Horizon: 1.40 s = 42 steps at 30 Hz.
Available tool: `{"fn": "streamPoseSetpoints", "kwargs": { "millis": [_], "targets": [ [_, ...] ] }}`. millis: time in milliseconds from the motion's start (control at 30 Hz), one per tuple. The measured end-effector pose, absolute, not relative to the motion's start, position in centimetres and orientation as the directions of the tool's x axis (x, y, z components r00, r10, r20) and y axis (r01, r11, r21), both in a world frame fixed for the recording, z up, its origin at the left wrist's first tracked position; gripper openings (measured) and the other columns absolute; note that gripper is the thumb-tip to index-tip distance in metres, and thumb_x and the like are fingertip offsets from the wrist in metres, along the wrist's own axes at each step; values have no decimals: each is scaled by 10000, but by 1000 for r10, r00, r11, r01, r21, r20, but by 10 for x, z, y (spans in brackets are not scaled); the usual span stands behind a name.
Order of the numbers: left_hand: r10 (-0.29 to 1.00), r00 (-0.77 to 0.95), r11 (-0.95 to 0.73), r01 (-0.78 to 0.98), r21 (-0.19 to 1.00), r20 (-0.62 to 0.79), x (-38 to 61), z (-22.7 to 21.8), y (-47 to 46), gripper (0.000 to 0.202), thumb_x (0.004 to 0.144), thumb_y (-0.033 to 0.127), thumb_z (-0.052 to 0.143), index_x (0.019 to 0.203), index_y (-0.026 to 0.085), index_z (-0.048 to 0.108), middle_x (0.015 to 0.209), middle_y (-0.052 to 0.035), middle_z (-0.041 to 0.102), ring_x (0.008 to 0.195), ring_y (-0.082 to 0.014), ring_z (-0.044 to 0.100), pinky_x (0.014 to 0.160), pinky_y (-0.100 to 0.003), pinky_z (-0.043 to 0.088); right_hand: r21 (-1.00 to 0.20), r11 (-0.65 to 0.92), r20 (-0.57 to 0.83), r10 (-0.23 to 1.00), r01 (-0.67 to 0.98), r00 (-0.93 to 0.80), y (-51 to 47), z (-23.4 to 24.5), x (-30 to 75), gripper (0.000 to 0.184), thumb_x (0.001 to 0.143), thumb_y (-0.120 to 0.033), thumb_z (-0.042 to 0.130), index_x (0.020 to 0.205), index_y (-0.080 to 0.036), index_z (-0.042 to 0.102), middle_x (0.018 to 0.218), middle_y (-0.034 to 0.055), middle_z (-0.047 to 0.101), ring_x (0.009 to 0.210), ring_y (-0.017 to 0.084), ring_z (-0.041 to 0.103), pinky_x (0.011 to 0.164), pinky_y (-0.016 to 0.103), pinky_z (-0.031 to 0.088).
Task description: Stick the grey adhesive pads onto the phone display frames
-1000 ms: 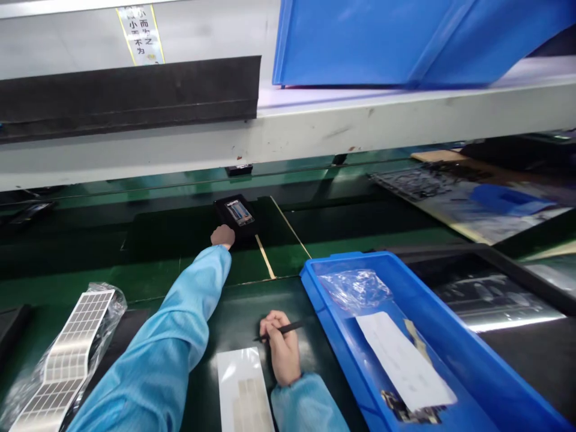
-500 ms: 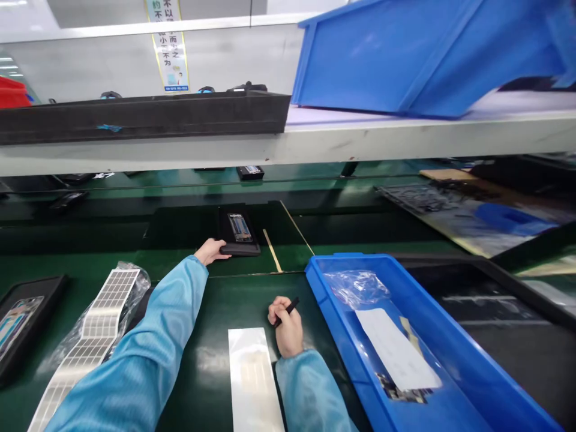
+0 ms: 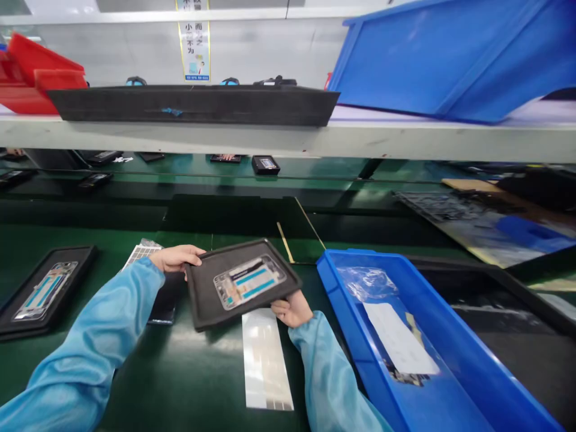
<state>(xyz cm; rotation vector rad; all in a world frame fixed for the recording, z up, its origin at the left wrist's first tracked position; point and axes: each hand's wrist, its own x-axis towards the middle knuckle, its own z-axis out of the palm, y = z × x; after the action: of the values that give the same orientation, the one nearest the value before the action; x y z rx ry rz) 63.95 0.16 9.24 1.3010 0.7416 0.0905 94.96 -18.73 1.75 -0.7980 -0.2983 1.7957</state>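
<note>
A black tray [image 3: 204, 291] with a phone part [image 3: 250, 282] lying in it is held by both hands over the green desk [image 3: 180, 384], turned aslant. Its far left corner is pinched by the left hand [image 3: 177, 258], closed with the thumb above the rim and fingers tucked below. The right edge, near its near corner, is gripped by the right hand [image 3: 292, 309], whose fingers are curled in close; whether anything else is held in it cannot be told.

The far end of a white sheet [image 3: 266, 366] is covered by the tray's near edge, while the sheet's near end is left exposed on the desk. On the right, a narrow gap is left between the tray's right corner and the near wall of a blue bin [image 3: 450, 384], in which plastic wrap [image 3: 369, 283] and a white paper [image 3: 400, 339] are held. More room is given on the near side, where desk surface is shown between the left sleeve [image 3: 94, 336] and the sheet.

Well to the left, a second tray [image 3: 87, 258] is set down with its own phone part [image 3: 47, 291]. A label sheet [image 3: 141, 255] is partly hidden behind the left hand and sleeve. The far side is overhung by a shelf [image 3: 225, 135], well apart from the held tray.
</note>
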Motion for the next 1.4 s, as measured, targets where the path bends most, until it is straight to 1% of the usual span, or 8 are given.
{"fn": "streamPoseSetpoints", "kwargs": {
  "millis": [300, 500, 600, 700, 967, 1100, 1233, 1400],
  "targets": [
    [537, 639, 143, 574, 806, -550, 618, 68, -2, 521, 709, 507, 776, 1073, 153, 662, 992, -83, 734, 832, -204, 694, 738, -289, 561, -732, -397, -496, 867, -553, 35, -308, 10, 836, 444, 750, -539, 772, 700, -189, 502, 397, -131, 276, 358, 19, 165, 357, 160, 125],
    [354, 749, -199, 645, 737, -560, 664, 52, -8, 498, 683, 503, 768, 1054, 175, 718, 1008, -41, 736, 916, -207, 665, 767, -229, 488, -881, -451, -432, 891, -146, -140, -363, 21, 769, 428, 850, -580, 638, 785, -163, 708, 763, 53, 714, 759, 173, 645, 787, 311, 519],
    [185, 794, -359, 603, 713, -579, 693, 53, -14, 431, 683, 432, 767, 1035, 185, 748, 967, -15, 744, 881, -186, 662, 743, -203, 462, -879, -476, -448, 851, -42, -274, -383, 27, 778, 485, 922, -579, 525, 804, -160, 740, 781, 63, 728, 710, 170, 646, 750, 317, 522],
    [130, 810, -493, 554, 671, -572, 717, 52, -20, 385, 726, 362, 736, 1072, 194, 743, 973, 4, 743, 854, -159, 655, 729, -187, 442, -909, -407, -399, 912, -95, -90, -391, 28, 813, 535, 946, -596, 479, 790, -151, 732, 745, 66, 673, 692, 159, 611, 665, 285, 500],
    [433, 858, -750, 513, 416, -278, 739, 48, -84, 518, 898, 128, 487, 1416, 135, 490, 1403, -161, 527, 1235, -275, 502, 992, -380, 366, -973, -206, -231, 871, -105, 433, -343, -2, 909, 558, 923, -637, 509, 590, -192, 560, 621, 21, 521, 528, 119, 459, 501, 264, 384],
    [272, 957, -933, 289, 216, -105, 750, 36, -149, 309, 924, 273, 581, 1204, 149, 625, 1172, -123, 614, 1048, -256, 567, 878, -371, 403, -971, -224, -236, 862, -80, 450, -314, -18, 934, 447, 840, -613, 657, 676, -201, 602, 651, 6, 566, 544, 126, 539, 540, 270, 469],
    [282, 953, -931, 300, 206, -115, 756, 18, -178, 512, 888, 423, 667, 1293, 129, 557, 1202, -143, 592, 1081, -287, 539, 854, -377, 392, -975, -203, -157, 917, 91, 367, -297, -27, 950, 282, 743, -437, 819, 845, -206, 693, 855, 27, 683, 794, 182, 680, 788, 336, 570],
    [320, 942, -926, 334, 177, -106, 755, 8, -179, 647, 856, 508, 696, 1364, 163, 492, 1257, -124, 562, 1084, -279, 514, 848, -371, 370, -971, -167, -65, 876, 173, 478, -296, -39, 950, 281, 684, -369, 870, 872, -206, 739, 871, 38, 740, 807, 196, 713, 809, 352, 587]
  ]
}}
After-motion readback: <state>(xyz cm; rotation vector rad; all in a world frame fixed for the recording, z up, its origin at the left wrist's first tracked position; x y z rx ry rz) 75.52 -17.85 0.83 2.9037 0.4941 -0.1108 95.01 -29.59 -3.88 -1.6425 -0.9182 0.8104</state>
